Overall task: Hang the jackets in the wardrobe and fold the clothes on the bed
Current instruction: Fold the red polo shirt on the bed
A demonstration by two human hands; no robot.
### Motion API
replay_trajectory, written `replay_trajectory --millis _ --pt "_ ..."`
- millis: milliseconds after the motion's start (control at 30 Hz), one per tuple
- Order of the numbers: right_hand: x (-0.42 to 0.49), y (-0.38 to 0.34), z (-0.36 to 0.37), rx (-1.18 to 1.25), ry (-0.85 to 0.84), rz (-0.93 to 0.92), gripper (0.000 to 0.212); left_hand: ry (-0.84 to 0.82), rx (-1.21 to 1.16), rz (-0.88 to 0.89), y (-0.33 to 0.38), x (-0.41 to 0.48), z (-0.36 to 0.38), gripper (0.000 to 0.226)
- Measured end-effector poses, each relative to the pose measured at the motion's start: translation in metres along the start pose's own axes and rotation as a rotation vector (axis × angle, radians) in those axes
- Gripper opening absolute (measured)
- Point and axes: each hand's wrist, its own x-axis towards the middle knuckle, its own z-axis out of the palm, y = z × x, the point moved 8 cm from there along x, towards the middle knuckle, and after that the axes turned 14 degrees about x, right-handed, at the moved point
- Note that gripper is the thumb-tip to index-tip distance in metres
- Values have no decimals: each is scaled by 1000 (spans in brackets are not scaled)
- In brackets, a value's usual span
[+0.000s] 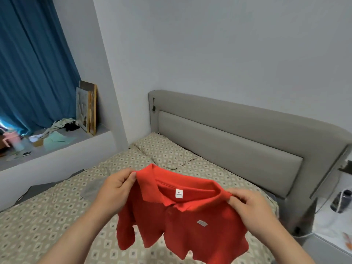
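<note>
A red polo shirt point(182, 221) hangs in the air above the bed point(47, 216), its front and collar toward me, a white label showing inside the neck. My left hand point(116, 185) pinches the shirt's left shoulder by the collar. My right hand point(249, 204) pinches the right shoulder. The shirt's lower part droops loosely toward the patterned bedspread. No jacket or wardrobe is in view.
A grey padded headboard point(238, 141) stands behind the bed, with a pillow point(163, 151) below it. A window ledge point(57, 143) at left holds clutter, picture frames point(87, 109) and blue curtains. A white nightstand point(335, 225) with a dark jar stands at right.
</note>
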Motion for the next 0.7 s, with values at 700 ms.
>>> replay_trajectory --millis 700 --pt "15 222 -53 -20 709 -189 41 -442 -107 340 -48 93 265 22"
